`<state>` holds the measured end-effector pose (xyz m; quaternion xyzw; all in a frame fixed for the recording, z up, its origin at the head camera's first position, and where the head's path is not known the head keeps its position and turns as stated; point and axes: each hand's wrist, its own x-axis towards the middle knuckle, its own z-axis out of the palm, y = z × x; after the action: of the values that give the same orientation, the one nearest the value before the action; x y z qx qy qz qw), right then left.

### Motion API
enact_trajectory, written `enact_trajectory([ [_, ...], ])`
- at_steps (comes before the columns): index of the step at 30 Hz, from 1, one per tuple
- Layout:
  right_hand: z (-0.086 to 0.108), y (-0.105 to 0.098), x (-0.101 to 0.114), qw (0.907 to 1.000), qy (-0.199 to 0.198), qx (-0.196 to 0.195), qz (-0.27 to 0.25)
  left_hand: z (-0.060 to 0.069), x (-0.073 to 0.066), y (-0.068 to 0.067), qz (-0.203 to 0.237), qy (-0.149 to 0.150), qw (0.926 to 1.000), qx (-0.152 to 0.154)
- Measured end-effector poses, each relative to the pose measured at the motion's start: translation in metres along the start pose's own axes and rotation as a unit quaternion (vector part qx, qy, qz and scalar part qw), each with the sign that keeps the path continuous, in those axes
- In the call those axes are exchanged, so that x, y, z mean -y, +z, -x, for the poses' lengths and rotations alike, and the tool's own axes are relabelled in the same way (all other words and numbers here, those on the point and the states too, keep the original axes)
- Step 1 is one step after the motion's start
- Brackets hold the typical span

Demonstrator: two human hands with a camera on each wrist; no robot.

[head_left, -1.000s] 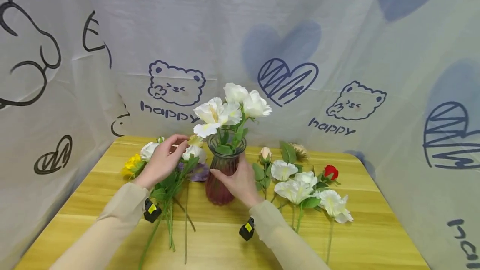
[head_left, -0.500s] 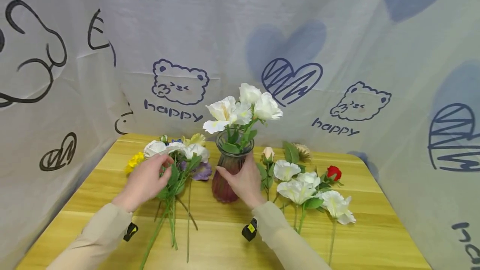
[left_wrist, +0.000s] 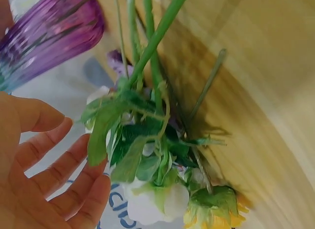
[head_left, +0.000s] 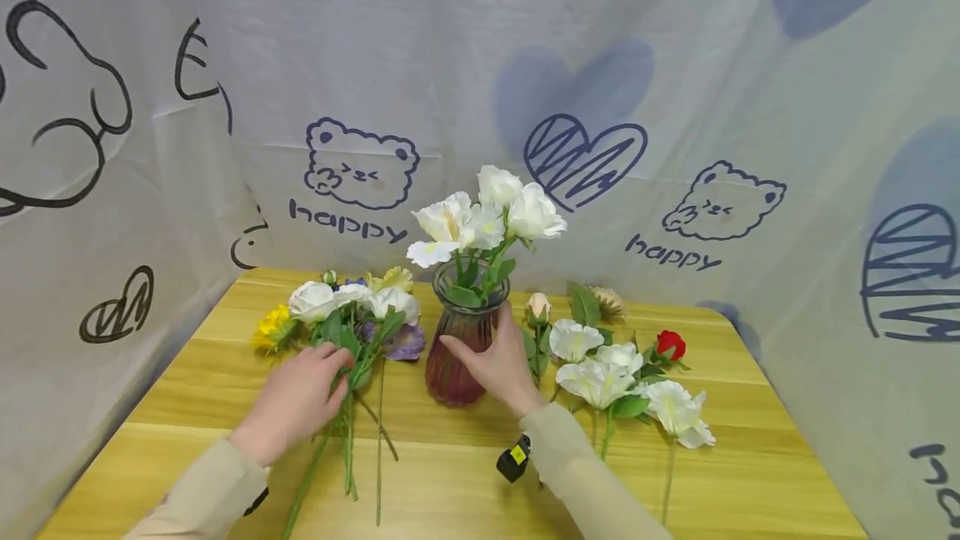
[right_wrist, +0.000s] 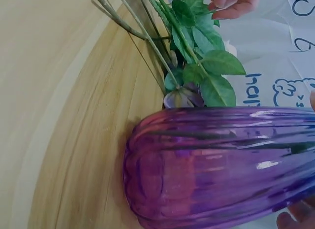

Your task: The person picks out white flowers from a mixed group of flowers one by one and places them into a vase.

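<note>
My right hand [head_left: 501, 363] holds the ribbed glass vase [head_left: 452, 369] near its neck, thumb on one side and fingers on the other. The vase stands upright, purple-red below and greyish at the rim. White flowers [head_left: 498, 219] with green leaves stand in it. To its left lies a bunch of artificial flowers with white roses [head_left: 312, 302], green stems and leaves [left_wrist: 133, 111]. My left hand [head_left: 300, 397] hovers over these leaves, its fingers loosely bent. In the left wrist view the left hand [left_wrist: 54, 175] has nothing between thumb and fingers; the fingertips are beside the leaves.
A yellow flower [head_left: 274, 329] and a purple flower [head_left: 406, 342] lie at the left bunch. Right of the vase lie white flowers [head_left: 600, 380], a red rose [head_left: 670, 345] and a pale pink rosebud [head_left: 538, 307]. A printed cloth [head_left: 465, 90] hangs behind the wooden table [head_left: 442, 482].
My left hand has drawn back from the blooms at the rear, down and toward me to the leaves. The right hand keeps its grip on the vase; the view has shifted slightly.
</note>
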<state>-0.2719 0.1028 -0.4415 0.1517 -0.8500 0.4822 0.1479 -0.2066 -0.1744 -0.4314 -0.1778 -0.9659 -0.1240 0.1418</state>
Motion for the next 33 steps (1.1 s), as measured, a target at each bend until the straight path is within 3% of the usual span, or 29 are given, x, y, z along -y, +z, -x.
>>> enact_trajectory([
  [4, 0.0, -0.004, -0.002, 0.9997, -0.019, 0.012, 0.002, 0.001, -0.005, 0.009, -0.025, 0.02, 0.9994, -0.014],
  [16, 0.0, -0.005, -0.007, 0.9993, -0.018, 0.031, 0.013, 0.005, -0.009, 0.022, -0.031, -0.002, 0.9995, 0.005],
  [28, 0.0, -0.006, -0.006, 0.9992, -0.011, 0.035, 0.012, 0.004, -0.012, 0.024, -0.045, -0.04, 0.9967, 0.055],
  [33, -0.001, -0.008, -0.004, 0.9992, -0.003, 0.04, 0.002, 0.003, -0.012, 0.026, -0.049, -0.042, 0.9954, 0.07],
])
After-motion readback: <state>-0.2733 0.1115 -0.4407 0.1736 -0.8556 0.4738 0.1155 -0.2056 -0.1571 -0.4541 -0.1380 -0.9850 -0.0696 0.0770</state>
